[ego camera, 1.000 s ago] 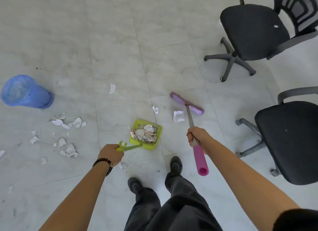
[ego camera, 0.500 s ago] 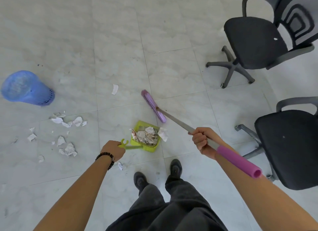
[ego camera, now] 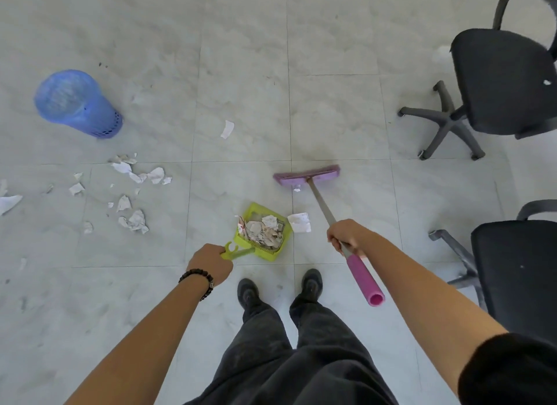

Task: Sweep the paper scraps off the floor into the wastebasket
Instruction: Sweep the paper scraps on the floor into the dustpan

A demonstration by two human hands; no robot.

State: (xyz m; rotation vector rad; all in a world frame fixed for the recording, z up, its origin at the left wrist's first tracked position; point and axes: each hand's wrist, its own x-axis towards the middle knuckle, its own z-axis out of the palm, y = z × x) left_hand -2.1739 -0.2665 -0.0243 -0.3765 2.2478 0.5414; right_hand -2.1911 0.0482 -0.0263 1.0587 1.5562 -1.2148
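L hand (ego camera: 211, 261), fingers wrapped round handle of lime plastic dustpan (ego camera: 268, 255); R hand (ego camera: 346, 236) gripped purple flat-headed broom (ego camera: 307, 175). Mid-sweep, I judged. Next: pull square white paper scrap (ego camera: 299, 222) into dustpan.

wastebasket (ego camera: 77, 103) far left | dustpan (ego camera: 265, 254) centre, scraps (ego camera: 263, 229) inside | broom head (ego camera: 307, 175) behind-right

black short sleeve (ego camera: 509, 371) on the right arm — forearms bare; dark beaded bracelet (ego camera: 197, 281) at the wrist of the left hand (ego camera: 211, 261); loose charcoal trousers (ego camera: 286, 359), black shoes (ego camera: 248, 293).
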